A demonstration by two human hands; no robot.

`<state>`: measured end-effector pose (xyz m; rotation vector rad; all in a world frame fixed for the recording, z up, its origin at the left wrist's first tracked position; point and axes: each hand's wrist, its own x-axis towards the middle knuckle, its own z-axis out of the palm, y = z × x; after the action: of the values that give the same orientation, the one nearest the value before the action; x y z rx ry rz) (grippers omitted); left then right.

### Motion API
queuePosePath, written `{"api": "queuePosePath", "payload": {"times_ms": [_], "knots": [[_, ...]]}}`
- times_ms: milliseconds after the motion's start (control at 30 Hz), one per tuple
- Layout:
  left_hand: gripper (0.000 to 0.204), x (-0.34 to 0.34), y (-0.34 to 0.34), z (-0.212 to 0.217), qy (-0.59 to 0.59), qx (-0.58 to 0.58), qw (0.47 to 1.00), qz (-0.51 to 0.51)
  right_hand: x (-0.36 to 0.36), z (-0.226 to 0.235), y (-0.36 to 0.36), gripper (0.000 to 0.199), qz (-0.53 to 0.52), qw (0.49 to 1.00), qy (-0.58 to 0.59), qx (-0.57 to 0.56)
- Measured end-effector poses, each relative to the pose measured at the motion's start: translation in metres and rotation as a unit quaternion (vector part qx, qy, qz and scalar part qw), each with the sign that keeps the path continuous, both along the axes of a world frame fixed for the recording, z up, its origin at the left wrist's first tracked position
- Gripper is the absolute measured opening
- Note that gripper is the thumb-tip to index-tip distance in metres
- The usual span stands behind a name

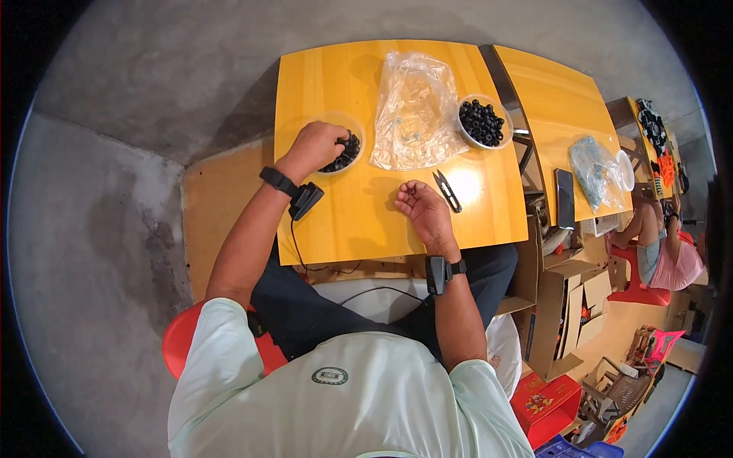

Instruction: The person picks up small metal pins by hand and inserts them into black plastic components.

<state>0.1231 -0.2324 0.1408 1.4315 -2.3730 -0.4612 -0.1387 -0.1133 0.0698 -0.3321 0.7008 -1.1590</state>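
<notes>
Currently, the right grip (424, 211) is loosely curled over the table (351, 221), contents indeterminable, beside black snips (447, 191). Farther out, the left grip (336, 140) reaches into a bowl (362, 145), fingertips at the black beads (348, 156); any hold cannot be confirmed. Beyond stands a second bead-filled bowl (461, 114).

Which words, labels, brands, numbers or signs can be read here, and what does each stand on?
None can be read.
Oval badge on the pale green shirt: too small to read.
Red box: colourful printed design; any lettering is too small to read.
Black beads, scissors and clear bag: no lettering I can make out.
</notes>
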Motion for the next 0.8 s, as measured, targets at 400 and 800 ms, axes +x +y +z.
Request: {"api": "queuePosePath", "payload": {"times_ms": [400,800], "knots": [[0.018,0.000,-0.001,-0.006,0.034,-0.015,0.999,0.021,0.001,-0.002,0.000,0.021,-0.001,1.000,0.001,-0.006],[0.018,-0.060,0.101,-0.036,0.110,-0.019,0.994,-0.019,0.007,0.003,0.000,0.017,-0.011,1.000,0.025,-0.005]]}}
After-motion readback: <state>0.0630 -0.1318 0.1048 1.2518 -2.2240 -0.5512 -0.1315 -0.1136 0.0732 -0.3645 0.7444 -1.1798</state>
